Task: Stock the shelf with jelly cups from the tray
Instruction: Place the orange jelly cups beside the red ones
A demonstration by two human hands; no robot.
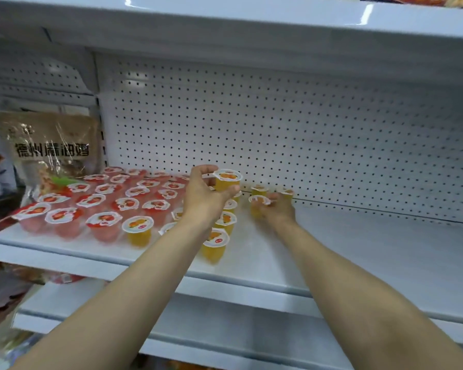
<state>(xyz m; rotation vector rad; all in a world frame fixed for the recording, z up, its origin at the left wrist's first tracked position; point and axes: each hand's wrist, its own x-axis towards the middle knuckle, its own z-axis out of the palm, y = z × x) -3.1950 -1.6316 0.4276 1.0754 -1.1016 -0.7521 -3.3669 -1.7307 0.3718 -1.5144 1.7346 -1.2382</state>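
Observation:
My left hand holds an orange jelly cup lifted above the white shelf, near the pegboard back wall. My right hand rests low on the shelf, fingers closed around another orange jelly cup. Two more orange cups stand just behind it against the back wall. A column of orange cups runs toward the front edge under my left forearm, with one more to its left. Several red jelly cups fill the shelf's left part in rows. No tray is in view.
A brown snack bag leans at the shelf's left end. The perforated back wall rises behind the cups and an upper shelf hangs overhead. A lower shelf juts out below. The shelf's right half holds nothing.

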